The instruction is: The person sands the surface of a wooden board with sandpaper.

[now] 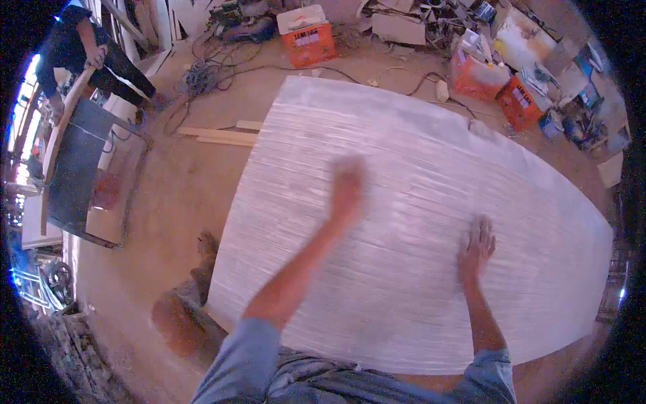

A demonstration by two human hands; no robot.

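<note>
A large pale panel [404, 296] with a streaked, ribbed-looking surface lies in front of me and fills most of the view. Over its left half, my left hand [348, 183] is smeared by motion; its fingers and anything under them cannot be made out. Farther right, my right hand [478, 248] lies on the panel with its fingers stretched out and nothing visible in it.
Orange boxes [308, 46] stand beyond the panel, with scrap and clutter [397, 27] behind. Cables [202, 79] and wooden strips [219, 136] lie on the brown floor [168, 195]. At the left, another person [91, 57] holds a long board [59, 138].
</note>
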